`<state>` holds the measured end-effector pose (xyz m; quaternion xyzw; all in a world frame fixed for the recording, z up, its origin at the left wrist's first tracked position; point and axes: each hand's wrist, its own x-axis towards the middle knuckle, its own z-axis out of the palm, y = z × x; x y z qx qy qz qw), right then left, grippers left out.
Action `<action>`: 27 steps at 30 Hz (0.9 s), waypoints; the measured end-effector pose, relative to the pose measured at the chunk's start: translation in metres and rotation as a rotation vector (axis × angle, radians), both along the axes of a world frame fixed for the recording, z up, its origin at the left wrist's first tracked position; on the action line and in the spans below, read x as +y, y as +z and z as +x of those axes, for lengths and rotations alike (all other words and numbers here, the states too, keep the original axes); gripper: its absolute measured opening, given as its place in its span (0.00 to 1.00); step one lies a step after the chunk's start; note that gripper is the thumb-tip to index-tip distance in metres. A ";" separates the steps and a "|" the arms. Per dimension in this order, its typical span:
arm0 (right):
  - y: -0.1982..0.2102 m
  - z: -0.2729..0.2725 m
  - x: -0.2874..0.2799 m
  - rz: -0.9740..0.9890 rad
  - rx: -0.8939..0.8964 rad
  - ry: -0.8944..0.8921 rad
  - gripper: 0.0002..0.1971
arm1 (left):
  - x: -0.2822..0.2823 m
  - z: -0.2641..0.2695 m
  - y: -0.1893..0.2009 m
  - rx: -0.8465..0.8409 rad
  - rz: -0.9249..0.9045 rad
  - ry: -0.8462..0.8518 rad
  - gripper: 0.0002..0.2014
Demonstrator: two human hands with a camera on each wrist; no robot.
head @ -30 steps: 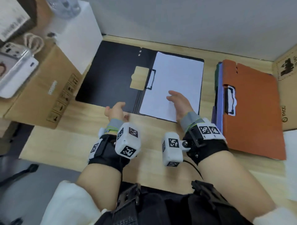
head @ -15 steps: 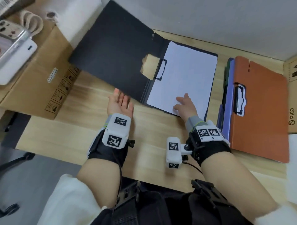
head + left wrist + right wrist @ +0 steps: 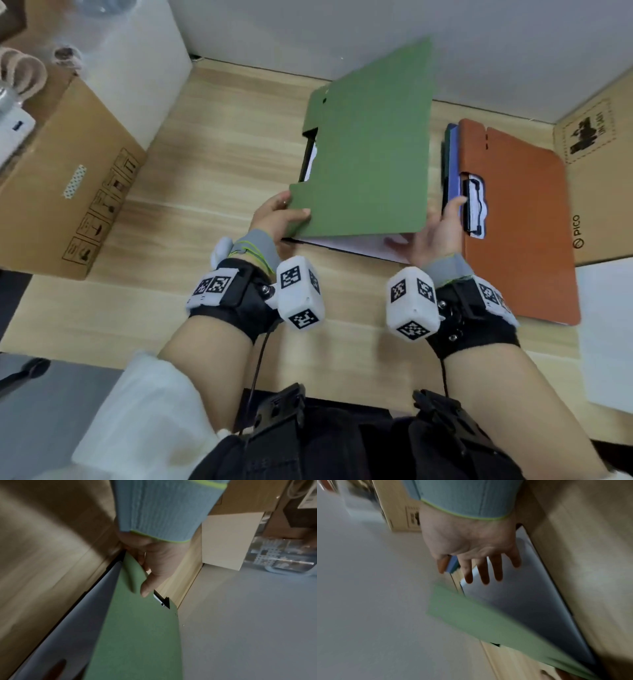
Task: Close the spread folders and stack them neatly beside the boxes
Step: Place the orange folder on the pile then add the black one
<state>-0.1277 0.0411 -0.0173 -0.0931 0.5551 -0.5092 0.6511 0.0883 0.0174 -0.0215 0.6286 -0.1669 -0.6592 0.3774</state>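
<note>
A green folder (image 3: pixel 366 147) lies mid-table, its cover swung over the white paper (image 3: pixel 356 245) and still raised a little at the near edge. My left hand (image 3: pixel 281 212) pinches the cover's near-left corner, thumb on top, as the left wrist view shows at the green cover (image 3: pixel 137 635). My right hand (image 3: pixel 431 229) lies flat with straight fingers on the paper (image 3: pixel 522 608) at the near-right corner, under the green cover (image 3: pixel 488 622). To the right sits a stack of closed folders with an orange one (image 3: pixel 524 222) on top.
A cardboard box (image 3: pixel 603 164) stands right of the stack. Another cardboard box (image 3: pixel 61 192) and a white box (image 3: pixel 137 68) stand at the left. A white sheet (image 3: pixel 606 329) lies at the near right. Bare wooden table (image 3: pixel 212 171) shows left of the green folder.
The folder's left cover, lying flat and then lifted by my left hand, has swung over the paper, green side up. My right hand slid to the paper's near-right corner.
</note>
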 end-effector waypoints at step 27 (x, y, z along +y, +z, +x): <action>0.018 -0.021 0.007 -0.085 0.466 -0.079 0.33 | -0.026 -0.019 0.038 -0.289 -0.461 0.014 0.11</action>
